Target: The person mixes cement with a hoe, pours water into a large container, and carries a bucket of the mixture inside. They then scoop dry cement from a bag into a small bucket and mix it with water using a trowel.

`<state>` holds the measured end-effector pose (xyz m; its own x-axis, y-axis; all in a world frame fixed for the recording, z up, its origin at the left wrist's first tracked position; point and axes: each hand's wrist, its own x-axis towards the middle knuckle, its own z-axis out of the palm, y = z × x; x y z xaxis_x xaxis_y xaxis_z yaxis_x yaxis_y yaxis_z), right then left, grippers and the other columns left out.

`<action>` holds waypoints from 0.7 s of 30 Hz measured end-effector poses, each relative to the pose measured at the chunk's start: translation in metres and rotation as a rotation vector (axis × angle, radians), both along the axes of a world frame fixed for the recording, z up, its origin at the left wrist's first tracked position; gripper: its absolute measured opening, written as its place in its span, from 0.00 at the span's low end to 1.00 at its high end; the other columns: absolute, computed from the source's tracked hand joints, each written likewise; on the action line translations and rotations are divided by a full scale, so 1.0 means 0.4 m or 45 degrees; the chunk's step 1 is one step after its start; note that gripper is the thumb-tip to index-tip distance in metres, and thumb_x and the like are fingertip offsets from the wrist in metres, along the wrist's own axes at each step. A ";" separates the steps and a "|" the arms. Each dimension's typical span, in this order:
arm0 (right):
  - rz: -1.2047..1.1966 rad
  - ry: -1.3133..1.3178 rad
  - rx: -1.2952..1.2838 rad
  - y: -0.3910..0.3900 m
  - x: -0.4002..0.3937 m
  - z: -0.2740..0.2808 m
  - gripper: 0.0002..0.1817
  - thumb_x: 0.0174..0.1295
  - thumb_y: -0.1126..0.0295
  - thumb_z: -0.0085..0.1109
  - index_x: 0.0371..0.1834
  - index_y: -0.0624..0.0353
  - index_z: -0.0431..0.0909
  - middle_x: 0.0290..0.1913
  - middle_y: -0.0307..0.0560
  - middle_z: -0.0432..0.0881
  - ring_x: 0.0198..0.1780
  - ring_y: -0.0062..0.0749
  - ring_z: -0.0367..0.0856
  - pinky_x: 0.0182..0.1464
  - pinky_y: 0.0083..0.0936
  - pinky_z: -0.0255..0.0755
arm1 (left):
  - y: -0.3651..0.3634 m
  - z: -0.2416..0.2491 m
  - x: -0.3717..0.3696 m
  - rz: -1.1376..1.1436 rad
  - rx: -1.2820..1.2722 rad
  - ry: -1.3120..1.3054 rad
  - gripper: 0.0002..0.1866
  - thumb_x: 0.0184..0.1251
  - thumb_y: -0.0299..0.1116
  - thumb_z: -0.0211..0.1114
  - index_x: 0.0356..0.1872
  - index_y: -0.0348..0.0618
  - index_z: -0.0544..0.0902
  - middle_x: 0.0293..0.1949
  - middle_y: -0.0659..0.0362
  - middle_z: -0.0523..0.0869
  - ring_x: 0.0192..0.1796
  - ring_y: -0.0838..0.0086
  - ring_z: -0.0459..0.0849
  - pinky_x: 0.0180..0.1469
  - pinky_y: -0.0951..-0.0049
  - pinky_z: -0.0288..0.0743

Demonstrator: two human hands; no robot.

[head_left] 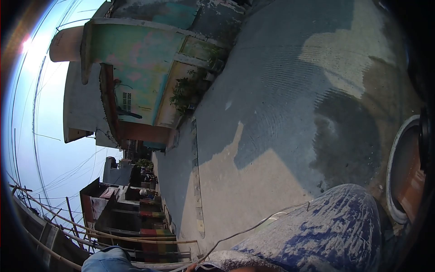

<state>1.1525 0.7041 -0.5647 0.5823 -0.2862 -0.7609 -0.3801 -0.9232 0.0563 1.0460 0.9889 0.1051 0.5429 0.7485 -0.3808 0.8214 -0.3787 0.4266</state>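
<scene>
The view is turned on its side and looks along a concrete street [281, 90]. Neither of my hands shows clearly. A thin skin-toned sliver [242, 269] lies at the bottom edge, and I cannot tell what it is. Closest to me is a blue drum [326, 231] smeared with grey cement, lying against the bottom edge. A thin wire [253, 227] runs from the drum's side toward the bottom. Beside the drum, at the right edge, sits a round basin with a white rim [392, 181] and a reddish-brown inside.
A patch of blue denim [108, 260] shows at the bottom left. Bamboo poles [90, 231] and stalls line the street's far side. A teal and cream building [136, 59] with potted plants [188, 90] stands along the road. A damp patch [344, 136] darkens the concrete.
</scene>
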 end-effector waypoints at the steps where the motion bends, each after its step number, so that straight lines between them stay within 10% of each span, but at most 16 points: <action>1: 0.004 0.008 0.008 0.025 -0.013 -0.003 0.20 0.55 0.63 0.60 0.51 0.56 0.77 0.55 0.55 0.77 0.60 0.44 0.72 0.62 0.36 0.67 | 0.001 0.001 0.002 -0.010 -0.001 0.008 0.29 0.56 0.18 0.57 0.61 0.25 0.60 0.56 0.38 0.70 0.60 0.52 0.70 0.63 0.60 0.60; 21: -0.262 0.041 -0.020 0.020 -0.324 0.291 0.19 0.53 0.65 0.61 0.49 0.55 0.78 0.54 0.55 0.78 0.61 0.43 0.72 0.62 0.35 0.67 | 0.118 0.052 0.006 -0.638 0.363 0.031 0.30 0.56 0.19 0.58 0.61 0.25 0.59 0.57 0.38 0.68 0.61 0.53 0.68 0.65 0.59 0.57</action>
